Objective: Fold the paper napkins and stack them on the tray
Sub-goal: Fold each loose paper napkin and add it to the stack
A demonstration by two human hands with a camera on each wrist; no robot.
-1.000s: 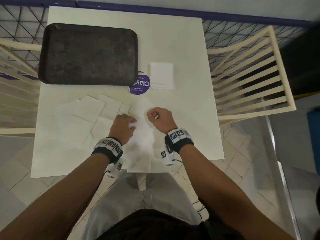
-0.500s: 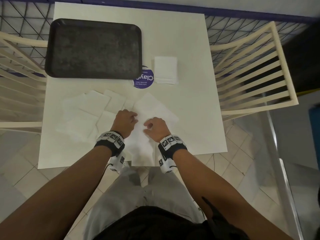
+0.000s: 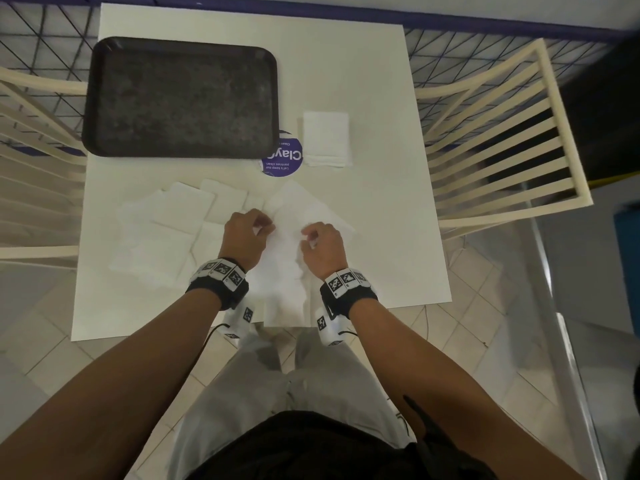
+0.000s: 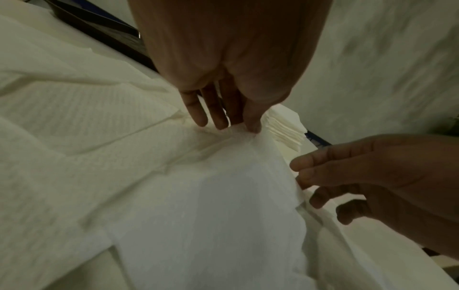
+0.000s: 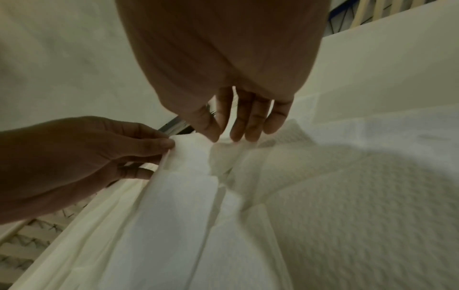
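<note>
Currently, I have both hands on one unfolded paper napkin (image 3: 287, 244) at the near centre of the white tabletop (image 3: 381, 237). My left hand (image 3: 244, 237) pinches the napkin's left edge between thumb and fingers (image 4: 213, 109); in the left wrist view the sheet puckers at that pinch point. My right hand (image 3: 323, 249) pinches the opposite edge, thumb against curled fingers (image 5: 250, 121). The sheet between the two hands is lifted and creased, and its near portion hangs over the near tabletop edge.

Loose napkins (image 3: 162, 233) lie spread and overlapping on the tabletop to the left of my left hand. A stack of folded napkins (image 3: 325, 138) sits further back, just right of a round purple sticker (image 3: 282, 157) and apart from the tray. The dark tray (image 3: 180, 98) occupies the far left of the tabletop and holds no napkins; its near right corner overlaps the sticker.

A cream slatted chair (image 3: 502, 133) stands at the right side of the tabletop. Another slatted chair (image 3: 34, 133) stands at the left side.
</note>
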